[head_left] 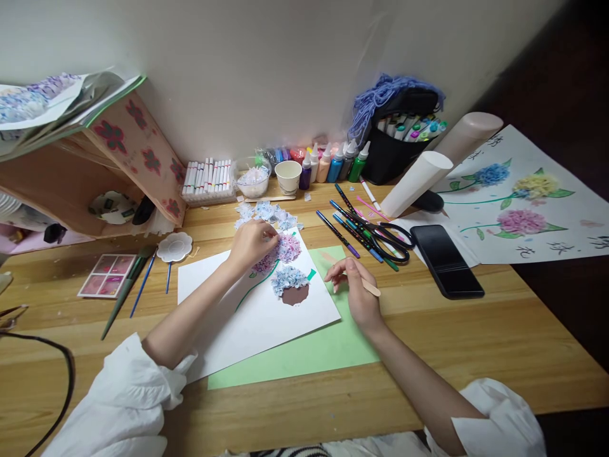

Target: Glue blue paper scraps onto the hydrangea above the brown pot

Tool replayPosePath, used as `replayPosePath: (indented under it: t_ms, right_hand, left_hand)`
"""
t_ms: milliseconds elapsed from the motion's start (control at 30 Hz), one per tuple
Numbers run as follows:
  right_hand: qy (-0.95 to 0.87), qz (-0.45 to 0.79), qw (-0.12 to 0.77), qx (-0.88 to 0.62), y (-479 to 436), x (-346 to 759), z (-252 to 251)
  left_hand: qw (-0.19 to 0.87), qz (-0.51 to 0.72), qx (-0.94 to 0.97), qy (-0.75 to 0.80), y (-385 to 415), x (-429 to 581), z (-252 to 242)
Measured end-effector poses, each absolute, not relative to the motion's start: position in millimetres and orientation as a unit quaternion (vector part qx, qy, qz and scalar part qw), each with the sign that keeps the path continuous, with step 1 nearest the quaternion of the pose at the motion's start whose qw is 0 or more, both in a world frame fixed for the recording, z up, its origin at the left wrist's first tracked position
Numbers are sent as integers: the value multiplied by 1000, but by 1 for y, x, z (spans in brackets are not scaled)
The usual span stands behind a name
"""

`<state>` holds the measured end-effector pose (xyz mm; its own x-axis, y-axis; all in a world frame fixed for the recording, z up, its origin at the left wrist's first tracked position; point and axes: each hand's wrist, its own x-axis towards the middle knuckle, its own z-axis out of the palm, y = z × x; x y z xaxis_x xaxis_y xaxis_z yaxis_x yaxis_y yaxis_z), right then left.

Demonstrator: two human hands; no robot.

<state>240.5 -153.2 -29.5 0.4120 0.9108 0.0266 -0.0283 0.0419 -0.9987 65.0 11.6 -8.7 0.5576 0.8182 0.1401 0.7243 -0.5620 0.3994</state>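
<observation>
My left hand is closed in a pinch just above the pink-purple paper flowers on a white sheet. Whatever its fingertips may hold is hidden. Between the thumb and fingers of my right hand lies a wooden craft stick, at the sheet's right edge. Lower on the sheet is a round brown patch, its upper part covered with crumpled blue paper bits. Green stems are drawn there too. Under the white sheet lies a green one. Torn pale-blue paper scraps lie beyond my left hand.
Scissors and several pens lie right of the sheets, beside a phone. Paint bottles, a paper cup and a marker box line the wall. A painted cardboard box stands left.
</observation>
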Motion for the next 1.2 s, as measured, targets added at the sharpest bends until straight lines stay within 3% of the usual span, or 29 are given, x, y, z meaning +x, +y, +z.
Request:
replayPosePath:
  t_ms: [133,233,333,433,767,1033,1200]
  right_hand:
    - [-376,387,616,-574,-153,241,-31]
    - [-371,386,627,-567,-154,240,-29]
    - [-369,357,646,-565,-158,241,-27]
    - [-391,337,659,-547,-164,242,-26]
    - [-629,271,541,-488,-169,244,-27]
    - [-657,224,515,-504,-166,245,-26]
    - [-654,222,506,-517,-164,244,-30]
  left_hand:
    - [186,188,845,465,8,61,-1]
    - [269,209,826,449,-10,57,9]
    - [346,201,821,407,-38,56,13]
    - [359,168,833,387,-67,59,8]
    - [194,130,900,367,-97,73,-12]
    - [58,152,918,362,-100,85,-15]
    - [28,145,920,364,-100,88,-18]
